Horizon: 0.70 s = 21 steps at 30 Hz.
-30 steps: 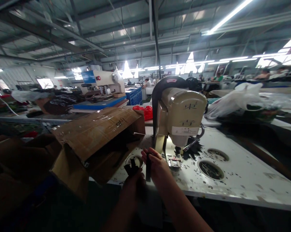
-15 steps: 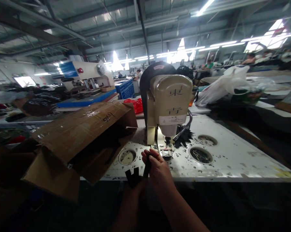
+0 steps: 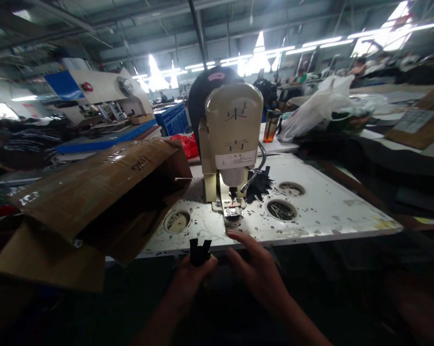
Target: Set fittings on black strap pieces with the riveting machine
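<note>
Just in front of the table's edge, my left hand (image 3: 193, 274) is closed around black fabric strips (image 3: 199, 252), whose ends stick up above the fingers. To its right, my right hand (image 3: 258, 264) has its fingers apart, the index finger stretched toward the sewing machine (image 3: 234, 127); I see nothing in it. The machine's needle area and small metal clamp (image 3: 233, 210) are lit, just beyond the right fingertips. A pile of black fabric pieces (image 3: 259, 185) lies right of the needle area.
An open cardboard box (image 3: 94, 185) with dark contents takes up the left of the white table (image 3: 321, 206). Round holes in the tabletop hold scraps, and black bits are scattered around. Behind stand a bottle (image 3: 270, 127), a white plastic bag (image 3: 319, 105) and a blue crate (image 3: 171, 119).
My right hand has opened and moved right, away from the left hand; the dark strip between its fingers no longer shows there. The left hand still grips the strips. The view has tilted down and shifted.
</note>
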Each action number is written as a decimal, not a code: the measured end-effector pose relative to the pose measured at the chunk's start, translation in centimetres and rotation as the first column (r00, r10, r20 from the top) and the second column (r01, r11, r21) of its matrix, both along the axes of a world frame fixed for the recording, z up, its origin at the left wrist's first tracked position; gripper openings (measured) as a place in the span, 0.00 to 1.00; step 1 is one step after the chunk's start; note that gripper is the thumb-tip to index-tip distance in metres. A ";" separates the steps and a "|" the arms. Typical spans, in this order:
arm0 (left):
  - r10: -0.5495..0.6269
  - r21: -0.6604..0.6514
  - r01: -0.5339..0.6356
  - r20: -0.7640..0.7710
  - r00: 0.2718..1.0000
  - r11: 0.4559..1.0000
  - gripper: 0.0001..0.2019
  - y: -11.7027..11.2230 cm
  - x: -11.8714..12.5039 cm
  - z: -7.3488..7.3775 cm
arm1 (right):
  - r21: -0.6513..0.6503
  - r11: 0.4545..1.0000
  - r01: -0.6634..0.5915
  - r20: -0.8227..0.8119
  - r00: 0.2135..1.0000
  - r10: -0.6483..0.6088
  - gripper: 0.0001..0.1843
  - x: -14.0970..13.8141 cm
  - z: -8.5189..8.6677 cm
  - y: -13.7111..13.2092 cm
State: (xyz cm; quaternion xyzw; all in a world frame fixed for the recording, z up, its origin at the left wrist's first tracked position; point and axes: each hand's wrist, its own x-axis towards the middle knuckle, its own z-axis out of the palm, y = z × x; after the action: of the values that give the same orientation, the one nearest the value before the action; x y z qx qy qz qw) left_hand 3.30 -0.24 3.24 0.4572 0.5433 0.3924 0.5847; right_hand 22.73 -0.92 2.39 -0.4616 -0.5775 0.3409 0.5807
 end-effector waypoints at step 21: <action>0.085 0.127 -0.078 -0.056 0.995 0.989 0.28 2.9 4.2 1.9 | -0.432 0.881 -0.195 -0.115 0.980 0.160 0.21 0.8 0.9 0.9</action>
State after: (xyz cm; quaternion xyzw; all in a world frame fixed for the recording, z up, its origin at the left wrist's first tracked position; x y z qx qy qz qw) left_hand 7.49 2.62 5.17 0.4821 0.5536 0.4349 0.5215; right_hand 23.54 -0.06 3.24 -0.5130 -0.5025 0.5319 0.4488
